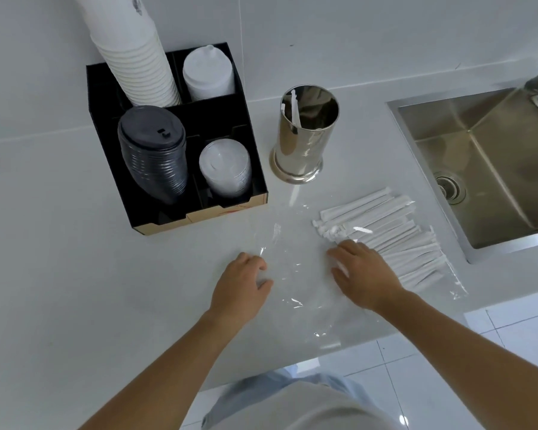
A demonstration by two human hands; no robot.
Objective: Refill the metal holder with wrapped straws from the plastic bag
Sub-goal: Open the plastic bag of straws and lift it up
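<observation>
A shiny metal holder (305,135) stands upright on the white counter, with one wrapped straw (293,108) leaning inside it. In front of it lies a clear plastic bag (295,274), flat on the counter. Several white wrapped straws (395,234) lie in a pile in the bag's right end. My left hand (243,287) rests on the bag's left edge, fingers curled on the plastic. My right hand (364,274) lies on the bag at the near end of the straw pile, its fingers spread and touching the straws.
A black organiser (252,169) at the left holds a tall stack of white cups (134,54), black lids (154,153) and clear lids (225,169). A steel sink (485,162) is set into the counter at the right. The counter's front edge runs just below the bag.
</observation>
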